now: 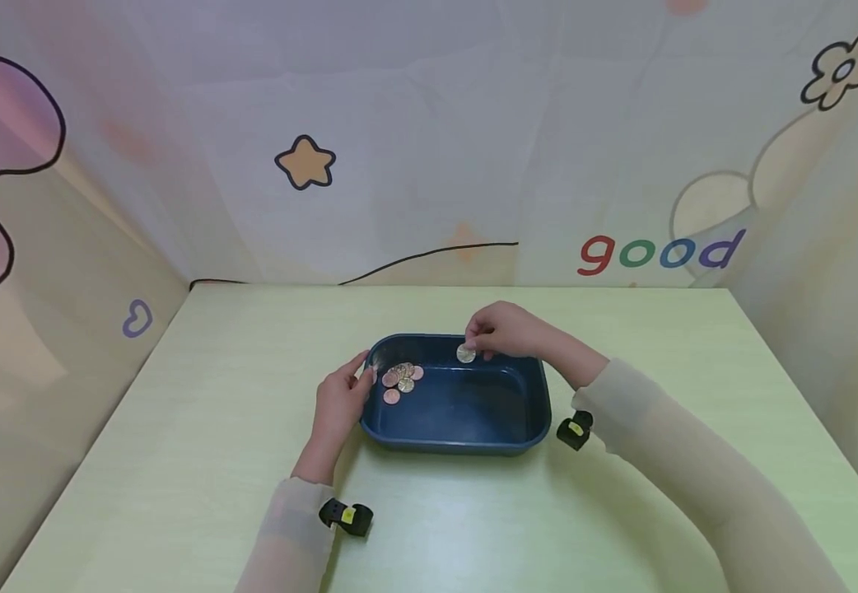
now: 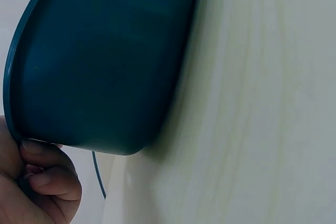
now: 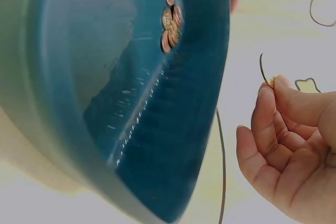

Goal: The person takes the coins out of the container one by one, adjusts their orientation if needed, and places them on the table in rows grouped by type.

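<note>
A dark blue tray (image 1: 442,448) with rounded corners rests on the table. At its left end my left hand (image 1: 339,397) grips the wall, thumb over the rim; the left wrist view shows curled fingers (image 2: 52,174) against the tray's edge. My right hand (image 1: 503,329) pinches a silvery coin (image 1: 466,353) between thumb and forefinger over the far rim. In the right wrist view this coin (image 3: 263,70) appears nearly edge-on, with the other fingers loosely curled below. Several copper and brass-coloured coins (image 1: 392,396) lie clustered inside the tray's left end.
A pale green table (image 1: 251,346) extends around the tray. Behind it rises a cloth backdrop (image 1: 414,165) with a star, a flower and the word "good"; similar cloth lines both sides. Black camera mounts (image 1: 347,517) sit on both wrists.
</note>
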Demonstrator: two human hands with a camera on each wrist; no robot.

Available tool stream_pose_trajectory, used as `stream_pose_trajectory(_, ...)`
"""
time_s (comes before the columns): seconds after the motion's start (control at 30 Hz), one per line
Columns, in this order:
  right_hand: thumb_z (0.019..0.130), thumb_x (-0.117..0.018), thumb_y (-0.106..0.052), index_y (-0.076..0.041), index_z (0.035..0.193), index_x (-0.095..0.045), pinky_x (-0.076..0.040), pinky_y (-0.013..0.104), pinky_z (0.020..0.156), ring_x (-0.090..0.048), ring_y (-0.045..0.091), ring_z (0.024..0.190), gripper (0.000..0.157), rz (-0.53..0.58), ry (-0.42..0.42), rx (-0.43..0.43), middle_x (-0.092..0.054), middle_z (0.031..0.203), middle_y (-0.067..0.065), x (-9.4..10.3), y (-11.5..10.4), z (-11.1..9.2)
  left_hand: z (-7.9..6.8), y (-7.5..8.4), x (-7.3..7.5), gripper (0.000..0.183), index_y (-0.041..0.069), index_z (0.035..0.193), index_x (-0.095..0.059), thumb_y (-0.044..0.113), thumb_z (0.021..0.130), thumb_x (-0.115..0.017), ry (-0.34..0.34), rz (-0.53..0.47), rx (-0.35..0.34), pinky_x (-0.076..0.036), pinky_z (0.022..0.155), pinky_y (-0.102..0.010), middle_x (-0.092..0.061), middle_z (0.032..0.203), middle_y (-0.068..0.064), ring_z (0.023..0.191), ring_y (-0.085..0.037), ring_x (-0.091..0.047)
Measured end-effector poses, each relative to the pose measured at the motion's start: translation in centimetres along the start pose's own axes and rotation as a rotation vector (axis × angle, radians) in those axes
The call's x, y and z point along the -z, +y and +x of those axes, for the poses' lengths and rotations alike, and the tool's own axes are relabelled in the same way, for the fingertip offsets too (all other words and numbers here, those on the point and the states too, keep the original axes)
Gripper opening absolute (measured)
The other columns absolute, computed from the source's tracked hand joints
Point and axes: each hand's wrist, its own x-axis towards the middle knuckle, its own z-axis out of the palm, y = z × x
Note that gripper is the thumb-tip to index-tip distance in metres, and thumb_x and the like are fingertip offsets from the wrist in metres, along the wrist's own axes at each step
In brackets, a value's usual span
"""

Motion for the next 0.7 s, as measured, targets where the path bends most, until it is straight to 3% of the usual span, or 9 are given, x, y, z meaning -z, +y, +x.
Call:
stream_pose_trajectory(0.33,0.099,-0.064,-0.011,0.002,0.099,-0.071,-0.06,0.032,0.08,-0.065,0.016,0.075,0.015,0.034,0.046,-0.061,-0.072,0.094,0.016,1.1,2.0,-2.2,-0.1,0.1,0.0,0.045,0.004,0.145,-0.057,0.017,0.102,-0.057,0.002,0.006,-0.011,-0.033,0.052,-0.023,-0.039,0.059,0.003,0.055,-0.012,-0.039)
stream_pose_trajectory(0.7,0.1,-0.062,-0.012,0.005,0.102,-0.067,-0.059,0.04,0.084,-0.063,0.019,0.078,0.017,0.129,0.101,-0.111,-0.069,0.094,0.016,1.4,4.0,-4.6,-0.3,0.1,0.1,0.044,0.004,0.144,-0.058,0.017,0.102,-0.057,0.015,0.019,-0.026,-0.033,0.052,-0.023,-0.039,0.06,0.003,0.055,-0.012,-0.038)
